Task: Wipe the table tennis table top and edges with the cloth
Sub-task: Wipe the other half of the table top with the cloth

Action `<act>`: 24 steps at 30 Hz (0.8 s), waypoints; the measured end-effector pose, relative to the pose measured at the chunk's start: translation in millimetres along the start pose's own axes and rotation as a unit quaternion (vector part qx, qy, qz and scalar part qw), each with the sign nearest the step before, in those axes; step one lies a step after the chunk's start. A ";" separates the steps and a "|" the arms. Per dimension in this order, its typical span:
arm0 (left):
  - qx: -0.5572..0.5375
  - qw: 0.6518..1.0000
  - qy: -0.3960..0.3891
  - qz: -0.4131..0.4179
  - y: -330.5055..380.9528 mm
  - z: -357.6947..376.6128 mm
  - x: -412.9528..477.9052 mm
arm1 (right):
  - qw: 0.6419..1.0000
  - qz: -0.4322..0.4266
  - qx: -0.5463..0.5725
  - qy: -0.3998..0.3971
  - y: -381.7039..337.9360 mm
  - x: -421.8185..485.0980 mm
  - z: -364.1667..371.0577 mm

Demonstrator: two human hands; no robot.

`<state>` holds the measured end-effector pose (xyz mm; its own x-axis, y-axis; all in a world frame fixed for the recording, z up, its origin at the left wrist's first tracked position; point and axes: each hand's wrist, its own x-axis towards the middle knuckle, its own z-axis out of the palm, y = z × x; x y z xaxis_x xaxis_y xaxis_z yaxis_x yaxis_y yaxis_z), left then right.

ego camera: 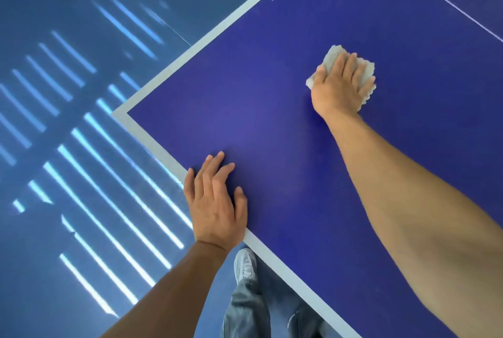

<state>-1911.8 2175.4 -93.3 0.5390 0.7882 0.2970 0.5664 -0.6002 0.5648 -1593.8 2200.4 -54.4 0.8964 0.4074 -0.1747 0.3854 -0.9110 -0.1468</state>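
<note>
Where the table's (272, 120) white border turns its corner, both hands work the blue top. Right hand (340, 84) lies palm-down on the cloth (366, 72), fingers spread and pressing it flat; cloth is pale, crumpled, well in from the corner, on the playing surface short of the thin white centre line (446, 0). Left hand (215, 198) rests open, flat on the top, heel over the near border, closer to the corner. Below that border: a white shoe (245, 265) and grey trouser leg (245, 307) on blue floor (68, 147) streaked with light.
</note>
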 end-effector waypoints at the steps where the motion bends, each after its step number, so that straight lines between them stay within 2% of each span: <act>1: 0.001 1.000 0.000 -0.002 -0.9 0.1 0.4 | 1.000 -0.007 -0.004 -0.004 -11.0 2.3 1.7; 2: -0.001 1.000 0.000 -0.008 -0.9 -0.4 0.2 | 0.999 -0.041 -0.016 -0.004 -23.8 -3.3 5.1; 4: -0.012 1.000 0.005 -0.023 1.8 -1.6 -1.1 | 0.979 -0.200 -0.040 0.019 -52.3 -35.2 13.2; 6: -0.027 0.998 0.018 -0.046 5.6 -2.7 -2.1 | 0.917 -0.393 -0.071 0.019 -77.7 -85.6 23.0; 7: -0.041 0.997 0.029 -0.067 7.1 -4.0 -3.2 | 0.886 -0.455 -0.083 -0.007 -85.2 -112.3 28.8; 9: -0.081 0.988 0.055 -0.120 12.2 -9.4 -10.6 | 0.857 -0.504 -0.096 -0.046 -82.7 -154.2 39.5; 13: -0.101 0.973 0.099 -0.181 24.0 -20.8 -49.3 | 0.851 -0.519 -0.060 -0.055 -20.2 -213.3 46.1; 16: -0.111 0.968 0.096 -0.205 47.1 -21.1 -74.1 | 0.875 -0.482 -0.021 -0.035 49.3 -257.4 48.1; 20: -0.106 0.977 0.023 -0.183 105.2 -5.3 -99.2 | 0.915 -0.400 -0.033 -0.024 160.0 -309.0 42.0; 24: -0.015 0.985 -0.076 -0.151 162.7 19.5 -142.0 | 0.946 -0.320 -0.044 -0.026 272.5 -350.0 25.5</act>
<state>-1884.0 1963.1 -58.6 0.4367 0.8996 -0.0064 0.6980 -0.3344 0.6333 -1808.1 1811.3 -58.1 0.4618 0.8780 -0.1259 0.8644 -0.4773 -0.1581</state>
